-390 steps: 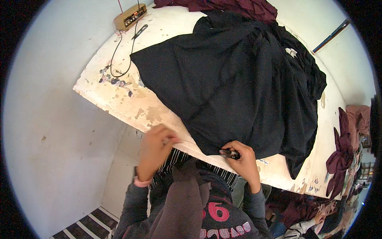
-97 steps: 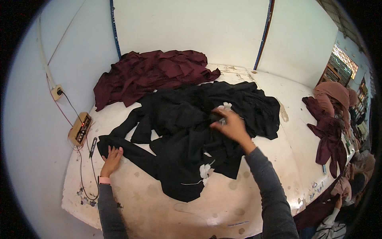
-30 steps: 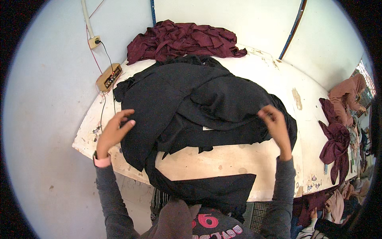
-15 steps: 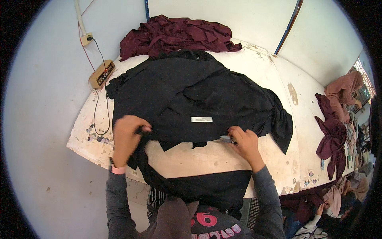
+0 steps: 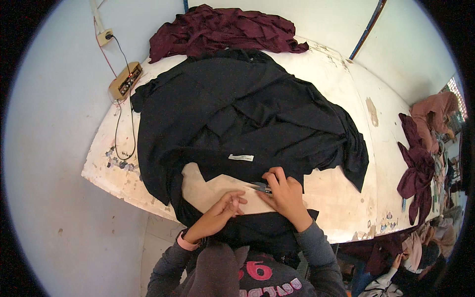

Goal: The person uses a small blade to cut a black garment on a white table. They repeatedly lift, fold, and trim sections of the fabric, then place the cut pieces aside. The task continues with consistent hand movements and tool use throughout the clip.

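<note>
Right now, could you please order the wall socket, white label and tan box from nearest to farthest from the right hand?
1. White label: on black cloth, ahead-left of the right hand.
2. Tan box: past the cloth's left side.
3. Wall socket: left, above the tan box.

2 forearms [image 5: 319, 252] angled inward; left grip [image 5: 228, 207] loosely curled, right grip [image 5: 281, 192] clasped.

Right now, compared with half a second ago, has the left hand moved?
Yes. Judged against the tan box, the left hand has moved rightward and lower in the view, farther from it.
</note>
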Demonstrator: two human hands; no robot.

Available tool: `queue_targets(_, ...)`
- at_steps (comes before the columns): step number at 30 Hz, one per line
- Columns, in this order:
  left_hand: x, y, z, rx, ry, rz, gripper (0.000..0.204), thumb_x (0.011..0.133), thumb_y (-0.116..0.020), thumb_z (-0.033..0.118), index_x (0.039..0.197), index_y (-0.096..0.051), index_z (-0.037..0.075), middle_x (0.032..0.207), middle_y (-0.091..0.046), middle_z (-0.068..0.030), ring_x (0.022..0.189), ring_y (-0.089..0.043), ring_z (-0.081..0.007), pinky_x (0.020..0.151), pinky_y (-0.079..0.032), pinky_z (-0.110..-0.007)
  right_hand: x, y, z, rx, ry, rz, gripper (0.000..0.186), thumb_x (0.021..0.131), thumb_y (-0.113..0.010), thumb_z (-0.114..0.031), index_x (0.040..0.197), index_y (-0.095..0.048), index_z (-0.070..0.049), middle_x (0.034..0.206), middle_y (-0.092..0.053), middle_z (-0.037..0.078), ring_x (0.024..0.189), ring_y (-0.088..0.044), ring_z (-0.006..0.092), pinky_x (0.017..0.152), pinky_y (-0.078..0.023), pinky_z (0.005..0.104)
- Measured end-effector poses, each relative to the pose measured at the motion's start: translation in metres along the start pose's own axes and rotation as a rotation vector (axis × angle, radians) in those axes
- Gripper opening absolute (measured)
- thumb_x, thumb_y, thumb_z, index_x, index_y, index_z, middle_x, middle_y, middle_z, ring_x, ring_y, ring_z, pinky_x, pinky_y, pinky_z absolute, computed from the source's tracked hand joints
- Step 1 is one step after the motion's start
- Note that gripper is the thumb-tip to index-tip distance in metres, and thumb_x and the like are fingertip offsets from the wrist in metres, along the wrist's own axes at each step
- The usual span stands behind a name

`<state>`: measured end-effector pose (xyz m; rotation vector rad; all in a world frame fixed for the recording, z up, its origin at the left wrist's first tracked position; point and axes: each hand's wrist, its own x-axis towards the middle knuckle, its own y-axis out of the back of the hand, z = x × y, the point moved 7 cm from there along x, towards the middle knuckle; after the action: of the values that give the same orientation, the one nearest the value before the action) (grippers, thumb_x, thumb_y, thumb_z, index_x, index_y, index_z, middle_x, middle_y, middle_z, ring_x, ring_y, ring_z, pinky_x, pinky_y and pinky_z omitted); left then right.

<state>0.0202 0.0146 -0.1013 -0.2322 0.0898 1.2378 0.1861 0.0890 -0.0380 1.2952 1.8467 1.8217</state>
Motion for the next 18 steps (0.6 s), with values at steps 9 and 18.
queue_targets(9, 0.02, 0.001, -0.013, -0.793, 0.061, 0.165, 0.054, 0.108, -0.047, 0.023, 0.152, -0.03, -0.002, 0.152, -0.042, -0.0161, 0.141, -0.045, -0.0255, 0.12, -0.033, -0.039, -0.011, -0.025, 0.034, 0.143, -0.122, -0.073, 0.032, 0.07, -0.083, -0.023, 0.096, -0.067, -0.012, 0.093, -0.064, 0.003, 0.072, -0.067, 0.0243, 0.064, -0.052, 0.0364)
queue_targets(18, 0.027, -0.001, -0.014, -1.01, -0.078, 0.418, 0.053, 0.096, -0.064, -0.001, 0.143, -0.04, 0.005, 0.139, -0.053, -0.0096, 0.134, -0.051, -0.0196, 0.118, -0.038, -0.036, -0.012, 0.026, 0.003, 0.511, -0.066, 0.005, 0.03, 0.068, -0.082, -0.018, 0.093, -0.068, -0.009, 0.091, -0.069, 0.004, 0.074, -0.069, 0.0238, 0.065, -0.053, 0.0336)
